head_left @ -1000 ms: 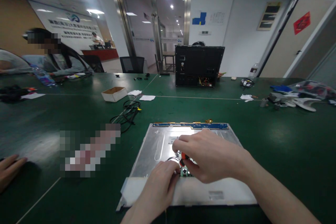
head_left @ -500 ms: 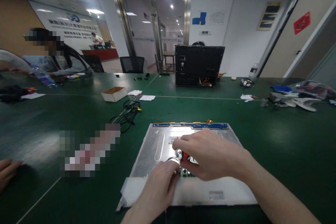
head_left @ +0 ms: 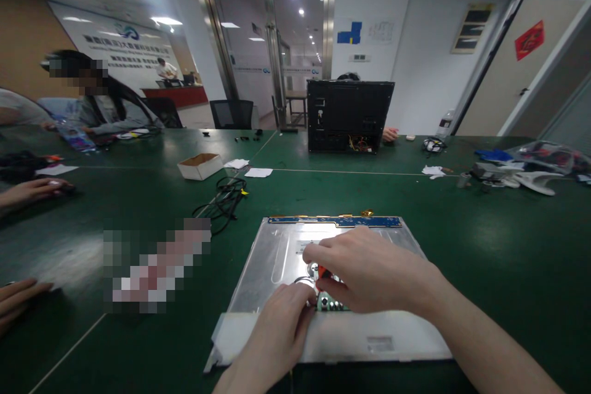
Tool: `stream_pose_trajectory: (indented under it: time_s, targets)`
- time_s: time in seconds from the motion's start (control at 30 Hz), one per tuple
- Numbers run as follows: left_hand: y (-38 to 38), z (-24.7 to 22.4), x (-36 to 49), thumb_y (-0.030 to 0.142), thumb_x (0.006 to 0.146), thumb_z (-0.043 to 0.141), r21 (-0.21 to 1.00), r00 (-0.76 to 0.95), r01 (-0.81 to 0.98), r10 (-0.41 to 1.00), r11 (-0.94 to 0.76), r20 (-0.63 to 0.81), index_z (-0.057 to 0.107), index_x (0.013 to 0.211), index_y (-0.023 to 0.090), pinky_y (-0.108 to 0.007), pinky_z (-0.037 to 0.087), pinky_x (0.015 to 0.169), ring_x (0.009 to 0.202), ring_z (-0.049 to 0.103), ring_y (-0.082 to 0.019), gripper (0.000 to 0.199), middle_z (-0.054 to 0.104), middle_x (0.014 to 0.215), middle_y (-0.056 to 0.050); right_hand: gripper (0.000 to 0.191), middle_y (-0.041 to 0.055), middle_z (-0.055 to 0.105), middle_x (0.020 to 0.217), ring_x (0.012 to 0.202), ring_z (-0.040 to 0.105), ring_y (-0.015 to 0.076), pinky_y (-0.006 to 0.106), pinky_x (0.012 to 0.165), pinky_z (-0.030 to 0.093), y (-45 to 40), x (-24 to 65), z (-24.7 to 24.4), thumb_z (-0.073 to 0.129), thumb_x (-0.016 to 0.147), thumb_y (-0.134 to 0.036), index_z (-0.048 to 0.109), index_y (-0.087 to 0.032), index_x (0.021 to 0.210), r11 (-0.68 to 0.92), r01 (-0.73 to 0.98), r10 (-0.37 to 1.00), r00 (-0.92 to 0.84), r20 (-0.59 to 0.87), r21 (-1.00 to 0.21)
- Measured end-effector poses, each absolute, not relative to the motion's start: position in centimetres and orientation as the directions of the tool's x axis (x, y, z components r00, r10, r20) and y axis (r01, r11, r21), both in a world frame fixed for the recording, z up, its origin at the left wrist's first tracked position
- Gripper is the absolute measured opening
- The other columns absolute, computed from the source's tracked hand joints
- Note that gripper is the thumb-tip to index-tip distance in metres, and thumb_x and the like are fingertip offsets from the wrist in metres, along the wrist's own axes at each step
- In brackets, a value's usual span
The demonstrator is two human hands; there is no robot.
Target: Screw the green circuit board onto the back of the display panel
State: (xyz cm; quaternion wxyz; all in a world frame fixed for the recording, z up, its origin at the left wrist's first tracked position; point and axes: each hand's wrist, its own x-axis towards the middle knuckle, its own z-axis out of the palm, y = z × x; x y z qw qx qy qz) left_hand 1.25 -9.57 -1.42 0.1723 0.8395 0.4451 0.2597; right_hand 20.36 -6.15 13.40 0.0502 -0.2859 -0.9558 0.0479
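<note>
A flat silvery panel [head_left: 258,283] lies on the green table, with a blue circuit strip [head_left: 369,221] along its far edge and a whitish sheet [head_left: 341,338] over its near part. My right hand [head_left: 364,268] is closed around a red and black tool [head_left: 324,273] above the panel's middle; the tool's lower end is hard to see. Beside it, my left hand [head_left: 289,314] has its fingers pressed together at a small green circuit board [head_left: 330,303]. Whatever the left fingertips hold is hidden.
Black cables [head_left: 226,197] and an open carton [head_left: 201,167] are beyond the panel to the left. A black monitor casing [head_left: 351,114] stands at the back. Other people's hands rest at the left edge; plastic parts [head_left: 508,175] lie far right.
Another person's hand has come in at the left beside a dark object, and the lower-left hand reaches further right. A hand now shows beside the black casing. My hands have hardly moved.
</note>
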Motion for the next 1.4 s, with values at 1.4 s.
stream_pose_trajectory:
  time_s: [1.4]
  targets:
    - [-9.63,-1.14,1.43,0.011,0.085,0.041,0.53,0.447,0.659,0.845,-0.533,0.294,0.054,0.088,0.021,-0.031,0.043,0.066,0.076,0.059,-0.022,0.016,0.064,0.082,-0.004,0.014,0.0038,0.066,0.085,0.069,0.057,0.0168,0.03,0.052,0.024,-6.21,20.3,13.28,0.048,0.085,-0.023,0.054,-0.018,0.096,0.833,0.543,0.552,-0.828,0.096,-0.109]
